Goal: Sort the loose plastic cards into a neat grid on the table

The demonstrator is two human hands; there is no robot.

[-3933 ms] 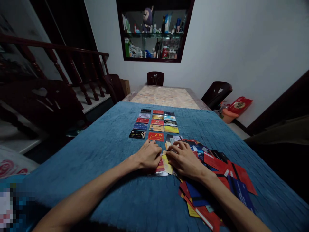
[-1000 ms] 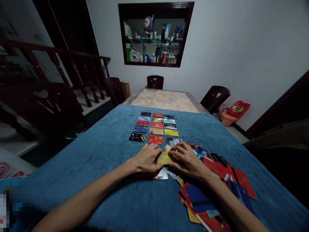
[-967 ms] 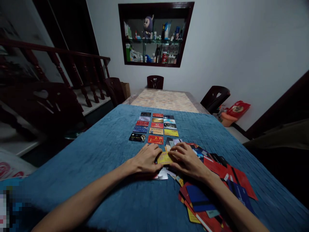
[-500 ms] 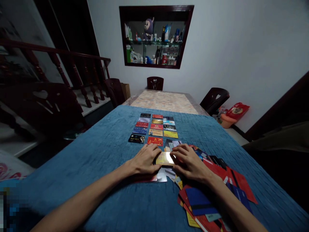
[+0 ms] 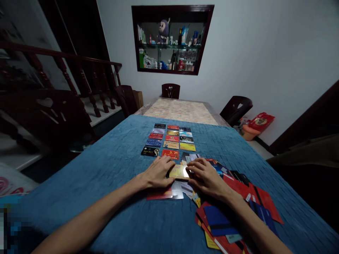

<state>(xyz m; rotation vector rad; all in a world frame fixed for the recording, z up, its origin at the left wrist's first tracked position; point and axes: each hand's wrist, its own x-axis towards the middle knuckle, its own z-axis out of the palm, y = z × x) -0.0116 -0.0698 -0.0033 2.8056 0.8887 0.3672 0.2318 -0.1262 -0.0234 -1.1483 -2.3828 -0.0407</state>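
Between my two hands is a shiny gold card (image 5: pixel 178 171), with a bright reflection on its right part. My left hand (image 5: pixel 158 173) grips its left end between thumb and fingers. At the right end, my right hand (image 5: pixel 206 174) holds it with curled fingers. Under and in front of the gold card lie a red card (image 5: pixel 160 194) and a silver-grey card (image 5: pixel 177 192). Beyond my hands, several cards stand in three columns, among them a red card with yellow print (image 5: pixel 170 154), a black card (image 5: pixel 150 151) and a yellow card (image 5: pixel 187 146).
A loose pile of cards and sleeves, with a blue card (image 5: pixel 218 220) and a red sleeve (image 5: pixel 265 201), spreads at the right under my forearm. A blue cloth (image 5: pixel 111 169) covers the near table. Chairs (image 5: pixel 235 109) stand around its far part.
The gold card has shifted slightly left between my hands, and my left hand has moved a little left and away from me. The laid-out cards are unchanged.
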